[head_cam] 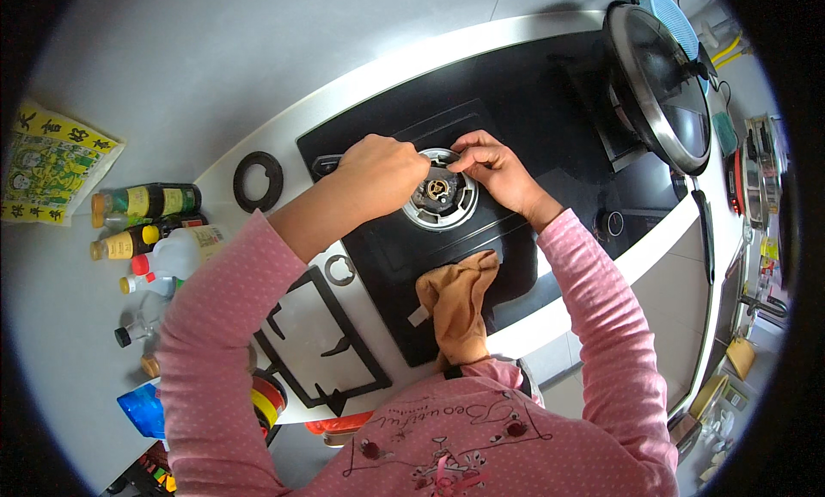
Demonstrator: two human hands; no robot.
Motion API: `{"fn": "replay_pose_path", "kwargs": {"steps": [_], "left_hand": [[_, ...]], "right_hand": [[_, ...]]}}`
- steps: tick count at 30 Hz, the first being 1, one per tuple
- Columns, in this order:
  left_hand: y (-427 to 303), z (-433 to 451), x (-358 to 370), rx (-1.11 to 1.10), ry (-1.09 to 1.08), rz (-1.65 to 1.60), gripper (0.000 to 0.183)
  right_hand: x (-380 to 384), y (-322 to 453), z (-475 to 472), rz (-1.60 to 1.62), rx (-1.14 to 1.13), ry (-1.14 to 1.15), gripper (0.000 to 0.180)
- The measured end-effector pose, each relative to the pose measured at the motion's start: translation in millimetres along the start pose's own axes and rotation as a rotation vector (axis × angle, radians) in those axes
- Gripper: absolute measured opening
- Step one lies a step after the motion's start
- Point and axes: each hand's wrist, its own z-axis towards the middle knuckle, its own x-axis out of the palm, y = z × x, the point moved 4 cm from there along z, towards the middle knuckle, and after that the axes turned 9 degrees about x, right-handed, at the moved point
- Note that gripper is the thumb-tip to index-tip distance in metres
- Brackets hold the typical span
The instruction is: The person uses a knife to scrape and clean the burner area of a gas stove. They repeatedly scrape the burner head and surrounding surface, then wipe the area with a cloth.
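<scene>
Both of my hands are at the metal burner ring [470, 206] of a black glass gas hob [515, 97]. My left hand [385, 172] lies over the ring's upper left side, fingers curled down; what it holds, if anything, is hidden. My right hand [485, 163] touches the ring's upper right edge with thumb and fingertips bent; whether something small is between them cannot be told. A brass burner centre [437, 189] shows inside the ring. Nearer to me, a crumpled brown cloth [459, 303] lies on the hob.
A black ring [273, 174], a smaller burner ring [339, 260] and a black pan support [348, 348] lie left of the hob. Bottles [164, 200] stand along the left wall. A lidded wok [670, 103] sits on the right burner, near a control knob [612, 223].
</scene>
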Motion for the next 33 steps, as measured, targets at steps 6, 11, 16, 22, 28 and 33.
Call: {"fn": "replay_pose_path", "kwargs": {"steps": [6, 11, 16, 22, 28, 33], "left_hand": [[-1.2, 2.2, -3.5, -0.106, 0.083, -0.066, 0.013], [3.7, 1.0, -2.5, -0.222, 0.111, -0.165, 0.017], [-3.1, -3.3, 1.5, -0.257, 0.041, -0.164, 0.013], [-22.2, -7.7, 4.6, -0.207, -0.057, 0.002, 0.016], [-36.2, -8.3, 11.6, -0.222, -0.103, 0.058, 0.014], [-30.5, -9.7, 12.5, -0.199, -0.048, -0.082, 0.013]], "right_hand": [[0.7, -2.4, -1.3, -0.015, -0.02, -0.007, 0.024], [1.6, -3.3, -1.1, -0.051, -0.019, -0.005, 0.024], [1.4, 0.5, -2.7, -0.036, -0.048, -0.043, 0.025], [0.3, -9.5, -12.5, 0.24, 0.054, -0.335, 0.024], [8.1, -19.9, -27.8, 0.427, 0.052, -0.469, 0.017], [5.9, -23.6, -29.6, 0.453, 0.05, -0.449, 0.015]]}}
